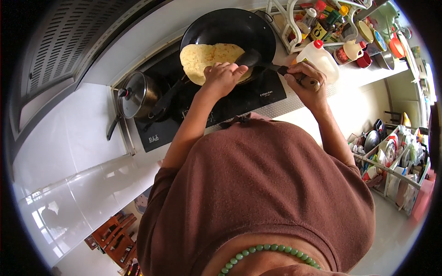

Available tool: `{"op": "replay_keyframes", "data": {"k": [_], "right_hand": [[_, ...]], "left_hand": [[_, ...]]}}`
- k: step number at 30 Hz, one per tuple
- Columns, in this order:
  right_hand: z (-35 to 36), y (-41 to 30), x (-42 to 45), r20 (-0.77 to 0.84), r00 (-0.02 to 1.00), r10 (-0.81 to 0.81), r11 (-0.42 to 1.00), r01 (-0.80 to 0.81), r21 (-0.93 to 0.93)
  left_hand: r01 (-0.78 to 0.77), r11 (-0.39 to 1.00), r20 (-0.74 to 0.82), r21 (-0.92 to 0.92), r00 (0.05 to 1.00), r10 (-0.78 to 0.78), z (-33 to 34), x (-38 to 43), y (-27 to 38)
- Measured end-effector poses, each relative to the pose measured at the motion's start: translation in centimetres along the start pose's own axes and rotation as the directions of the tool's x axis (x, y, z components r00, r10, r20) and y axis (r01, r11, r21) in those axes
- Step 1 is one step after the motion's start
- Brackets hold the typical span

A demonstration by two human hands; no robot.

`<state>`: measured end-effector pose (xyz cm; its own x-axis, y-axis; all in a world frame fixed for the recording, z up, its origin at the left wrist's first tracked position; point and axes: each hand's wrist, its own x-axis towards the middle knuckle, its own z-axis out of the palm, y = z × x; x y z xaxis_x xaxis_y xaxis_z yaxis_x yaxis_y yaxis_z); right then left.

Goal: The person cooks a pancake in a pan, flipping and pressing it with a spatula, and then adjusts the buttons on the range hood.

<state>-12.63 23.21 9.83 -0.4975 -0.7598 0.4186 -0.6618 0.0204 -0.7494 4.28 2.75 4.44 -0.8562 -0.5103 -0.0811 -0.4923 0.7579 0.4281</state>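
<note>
A large browned flatbread (197, 61) lies in the black wok (221, 27), its left side reaching over the wok's rim. My left hand (224, 77) is at the flatbread's near edge, thumb apart from the fingers. Whether those fingers pinch the bread or only rest on it is hidden. In my right hand (308, 81) is the handle of a dark spatula (251, 58). The spatula's broad head meets the right part of the flatbread, partly covering it; I cannot tell if it reaches underneath.
On the black cooktop (241, 107), a glass-lidded pot (138, 96) stands left of the wok's long handle (167, 98). A white plastic jug (317, 58) is close behind my right hand. Sauce bottles (323, 26) crowd a white rack. A dish rack (390, 162) stands at far right.
</note>
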Motion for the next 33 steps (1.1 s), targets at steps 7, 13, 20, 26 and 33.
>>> {"op": "replay_keyframes", "data": {"k": [7,13,20,26,33], "right_hand": [[0.1,-0.4,-0.1,-0.065,0.998,0.012,1.000,-0.010,0.026],[2.0,0.8,0.3,-0.148,0.987,-0.065,0.995,0.075,0.064],[3.8,3.1,0.1,-0.078,0.996,-0.045,0.997,0.050,0.054],[3.2,2.0,0.4,-0.039,0.994,-0.102,0.994,0.103,0.035],[2.7,1.8,0.8,-0.007,0.994,-0.108,0.994,0.108,0.004]], "left_hand": [[0.117,0.982,0.175,0.151,0.974,-0.143,1.1,1.7,0.2],[0.142,0.987,0.135,0.081,0.979,-0.152,-0.8,-0.3,-2.9],[0.017,0.999,-0.144,-0.049,0.989,-0.024,-3.6,-2.1,-5.2],[-0.286,0.831,-0.570,-0.476,0.821,-0.044,-7.8,-3.1,-3.7],[-0.243,0.739,-0.571,-0.629,0.789,-0.227,-8.6,-3.3,-2.8]]}}
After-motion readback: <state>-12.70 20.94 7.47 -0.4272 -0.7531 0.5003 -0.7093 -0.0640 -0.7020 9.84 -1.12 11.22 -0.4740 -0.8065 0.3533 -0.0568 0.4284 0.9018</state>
